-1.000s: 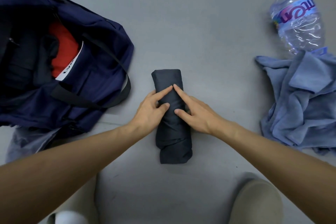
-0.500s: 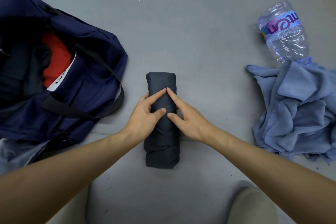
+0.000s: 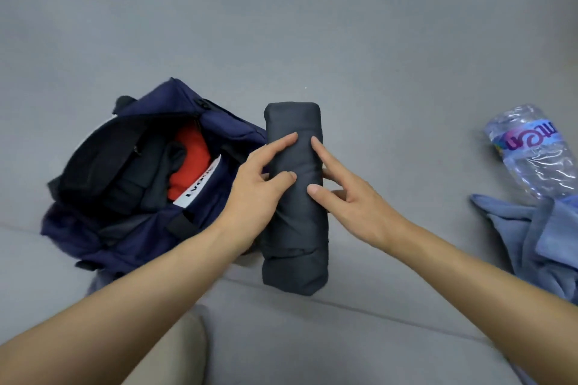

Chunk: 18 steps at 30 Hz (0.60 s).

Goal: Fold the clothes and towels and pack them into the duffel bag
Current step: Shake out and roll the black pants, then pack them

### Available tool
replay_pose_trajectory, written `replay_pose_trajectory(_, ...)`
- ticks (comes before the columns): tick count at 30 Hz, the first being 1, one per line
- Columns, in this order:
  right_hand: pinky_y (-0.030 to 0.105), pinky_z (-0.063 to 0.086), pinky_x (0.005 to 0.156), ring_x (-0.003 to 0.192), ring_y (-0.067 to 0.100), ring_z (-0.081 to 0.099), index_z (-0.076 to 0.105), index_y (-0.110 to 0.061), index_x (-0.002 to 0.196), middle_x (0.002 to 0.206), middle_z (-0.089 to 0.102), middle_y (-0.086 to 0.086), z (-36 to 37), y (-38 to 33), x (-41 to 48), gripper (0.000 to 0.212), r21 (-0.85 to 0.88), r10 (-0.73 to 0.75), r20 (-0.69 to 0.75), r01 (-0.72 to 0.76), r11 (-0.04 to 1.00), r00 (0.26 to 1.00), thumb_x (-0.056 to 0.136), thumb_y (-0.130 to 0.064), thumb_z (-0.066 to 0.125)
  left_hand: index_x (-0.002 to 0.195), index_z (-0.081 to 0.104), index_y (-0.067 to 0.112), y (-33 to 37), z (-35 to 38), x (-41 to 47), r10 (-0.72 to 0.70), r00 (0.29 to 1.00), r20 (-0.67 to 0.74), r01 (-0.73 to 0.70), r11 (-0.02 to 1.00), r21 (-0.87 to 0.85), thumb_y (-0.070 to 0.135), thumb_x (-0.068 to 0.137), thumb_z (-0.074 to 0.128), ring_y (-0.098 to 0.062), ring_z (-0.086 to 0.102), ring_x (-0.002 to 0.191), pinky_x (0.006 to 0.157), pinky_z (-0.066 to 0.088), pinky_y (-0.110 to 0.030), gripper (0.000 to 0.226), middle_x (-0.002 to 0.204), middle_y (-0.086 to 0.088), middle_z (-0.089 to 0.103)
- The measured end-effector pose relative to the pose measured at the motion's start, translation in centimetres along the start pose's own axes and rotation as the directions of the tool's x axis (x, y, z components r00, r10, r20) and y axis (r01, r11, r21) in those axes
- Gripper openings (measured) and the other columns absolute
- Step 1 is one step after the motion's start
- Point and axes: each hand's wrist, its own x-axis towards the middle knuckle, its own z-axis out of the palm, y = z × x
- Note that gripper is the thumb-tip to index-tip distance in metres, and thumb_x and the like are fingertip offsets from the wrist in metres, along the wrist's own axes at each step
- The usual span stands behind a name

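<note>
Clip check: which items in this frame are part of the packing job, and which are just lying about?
Job: rolled dark grey garment, held by left hand and right hand; navy duffel bag; red garment inside it; crumpled blue towel.
Lying about: plastic water bottle.

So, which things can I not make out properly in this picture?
All in the head view.
Blue towel: cut off by the right edge.
Bottle: its near end is hidden under the towel.
Duffel bag: the dark things beside the red garment are lost in shadow.
Left hand and right hand: some fingers are hidden behind the rolled dark garment they hold.
</note>
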Motion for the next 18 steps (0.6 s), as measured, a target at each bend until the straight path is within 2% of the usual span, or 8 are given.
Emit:
replay_pose_trajectory(3,0.037,0.048,0.107,0.114,0.001,0.064,0.018,-0.063,0.148,0.146,0.042,-0.032,1.7,-3.1,2.6,0.07,0.047,-0.054,0.076,0.051,0.998,0.996,0.102,-0.028,0.056,0.129,0.062,0.046,1.9,-3.6,0.3,0.04,0.997,-0.07,-0.043,0.998,-0.04,0.005,0.09,0.06,-0.015,0.066,0.114,0.098,0.054,-0.041,0.056,0.135,0.003,0.062)
replay_pose_trajectory(6,0.036,0.048,0.107,0.121,-0.005,0.057,0.017,-0.065,0.147,0.142,0.046,-0.034,4.3,-5.5,5.9,0.072,0.061,-0.09,0.115,0.083,0.995,0.989,0.102,-0.025,0.057,0.131,0.063,0.04,2.9,-7.4,0.8,0.058,0.989,-0.14,-0.07,0.994,-0.084,-0.001,0.093,0.057,-0.009,0.068,0.108,0.091,0.056,-0.03,0.056,0.128,0.006,0.067)
replay_pose_trajectory(10,0.035,0.044,0.111,0.13,0.0,0.051,0.018,-0.063,0.148,0.152,0.044,-0.019,8.8,-8.4,10.2,0.073,0.091,-0.118,0.144,0.106,0.99,0.983,0.1,-0.023,0.056,0.131,0.063,0.038,3.2,-12.7,1.4,0.033,0.973,-0.229,-0.068,0.987,-0.147,-0.001,0.095,0.056,-0.001,0.07,0.093,0.075,0.056,-0.018,0.054,0.113,0.012,0.073)
replay_pose_trajectory(11,0.032,0.044,0.111,0.131,-0.001,0.05,0.021,-0.058,0.15,0.152,0.044,-0.016,9.9,-8.9,11.0,0.073,0.118,-0.123,0.144,0.106,0.987,0.982,0.1,-0.02,0.056,0.132,0.063,0.038,2.9,-14.1,1.6,0.029,0.971,-0.237,-0.068,0.985,-0.16,-0.001,0.096,0.056,-0.002,0.07,0.098,0.078,0.056,-0.018,0.054,0.116,0.011,0.073)
replay_pose_trajectory(14,0.022,0.045,0.106,0.128,-0.007,0.051,0.03,-0.047,0.153,0.147,0.047,-0.02,12.9,-9.5,12.8,0.07,0.19,-0.093,0.144,0.065,0.98,0.985,0.1,-0.009,0.056,0.136,0.059,0.041,1.9,-17.8,1.8,0.015,0.979,-0.204,-0.054,0.981,-0.185,0.001,0.098,0.055,-0.011,0.064,0.12,0.103,0.05,-0.039,0.055,0.13,0.012,0.067)
replay_pose_trajectory(16,0.03,0.046,0.108,0.126,-0.002,0.054,0.035,-0.052,0.149,0.144,0.051,-0.019,14.5,-9.3,13.6,0.07,0.221,-0.055,0.141,0.023,0.975,0.989,0.098,-0.009,0.058,0.138,0.055,0.043,1.2,-19.3,1.7,0.014,0.983,-0.185,-0.044,0.986,-0.16,0.003,0.099,0.054,-0.01,0.061,0.124,0.107,0.046,-0.042,0.056,0.135,0.013,0.063)
replay_pose_trajectory(18,0.038,0.047,0.109,0.126,0.006,0.058,0.037,-0.056,0.145,0.142,0.056,-0.015,15.7,-9.0,14.0,0.071,0.253,-0.022,0.144,-0.015,0.967,0.989,0.097,-0.009,0.058,0.14,0.053,0.045,0.6,-20.2,1.5,0.007,0.984,-0.179,-0.032,0.99,-0.136,0.003,0.1,0.053,-0.006,0.06,0.124,0.106,0.046,-0.039,0.057,0.136,0.016,0.062)
